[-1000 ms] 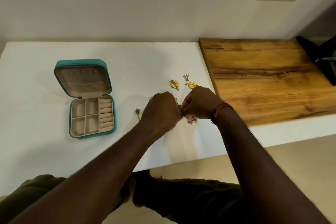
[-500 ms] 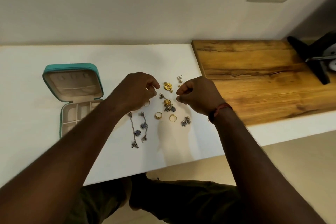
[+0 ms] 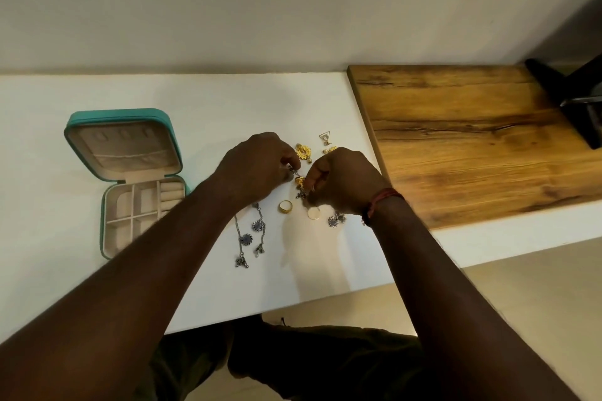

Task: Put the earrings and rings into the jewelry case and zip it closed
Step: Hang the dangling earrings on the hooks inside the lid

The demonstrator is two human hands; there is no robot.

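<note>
- Left hand (image 3: 260, 166) and right hand (image 3: 345, 182) both pinch one small gold-and-silver earring (image 3: 299, 183) between curled fingertips, low over the white table (image 3: 97, 270).
- It is likely light, dangly and quick to snag (take it by the hook, not the hanging bits).
- Gold ring (image 3: 285, 206), long silver earrings (image 3: 249, 234) and other pieces lie close by; the jewelry case (image 3: 120, 127) stands open, well to the left.
- I cannot tell whether one earring or two tangled ones are held; the left forearm hides part of the case's tray.

Left hand (image 3: 257, 166) and right hand (image 3: 345, 182) pinch a gold earring (image 3: 299, 182) above the white table (image 3: 65, 270), near the open jewelry case (image 3: 117, 112).
</note>
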